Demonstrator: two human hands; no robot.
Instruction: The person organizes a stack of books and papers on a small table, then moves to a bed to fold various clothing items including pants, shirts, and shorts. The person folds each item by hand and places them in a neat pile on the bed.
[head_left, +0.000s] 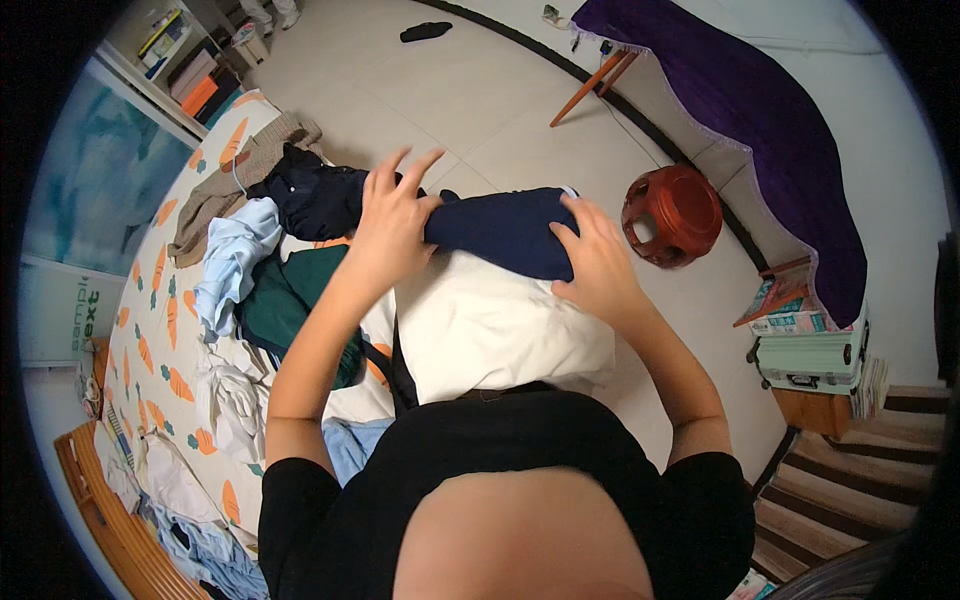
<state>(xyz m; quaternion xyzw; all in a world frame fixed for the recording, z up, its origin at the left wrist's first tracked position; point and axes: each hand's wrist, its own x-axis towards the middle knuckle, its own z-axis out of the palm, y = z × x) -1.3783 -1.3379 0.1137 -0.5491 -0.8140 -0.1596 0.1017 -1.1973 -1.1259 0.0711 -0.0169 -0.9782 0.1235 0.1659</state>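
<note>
A navy garment (501, 229), folded into a narrow bundle with a bit of white edging at its right end, spans the space between my hands over my lap. My left hand (394, 221) holds its left end low in the grip, with two fingers raised off the cloth. At the other end, my right hand (600, 259) grips the fabric between thumb and fingers. Beneath the bundle, white cloth (495, 322) covers my lap. Just left of my left hand lies a crumpled dark garment (322, 191), and a dark green garment (296, 289) is partly hidden by my forearm.
The bed's carrot-print sheet (146, 330) carries a light blue garment (236, 255), a brown knit (202, 202) and white clothing (232, 397). A red-brown drum stool (675, 214) stands right on the tiled floor. Beyond are a purple-draped table (795, 142) and a mint suitcase (806, 360).
</note>
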